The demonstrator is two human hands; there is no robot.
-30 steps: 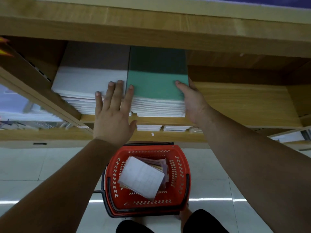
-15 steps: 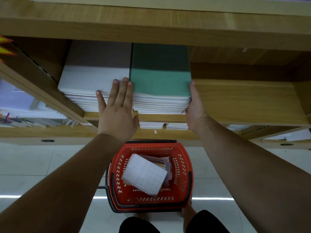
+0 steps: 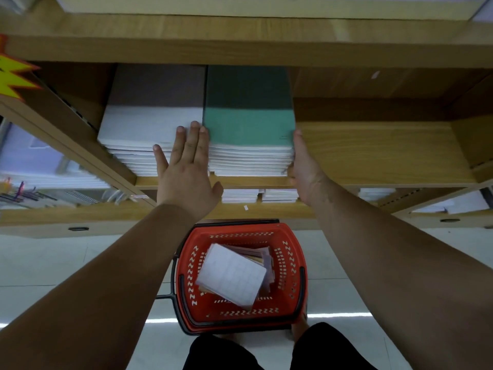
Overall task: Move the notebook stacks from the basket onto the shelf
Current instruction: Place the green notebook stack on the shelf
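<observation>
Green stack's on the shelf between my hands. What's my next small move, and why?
Probably lift left hand and right hand away and reach into the red basket: the green stack sits squared beside the white stack, and more notebooks lie there.

hands [image 3: 186, 177] flanking green stack [image 3: 249, 134], basket [image 3: 290, 265] below

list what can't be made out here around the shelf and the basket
All in the head view:
Rear of the green stack and white stack: dark under the upper shelf board.
Contents of the basket below the gridded white notebook: covered by it.
Lower-shelf stacks: mostly hidden by the shelf edge, left hand and right hand.
Goods at far left: blurred.
</observation>
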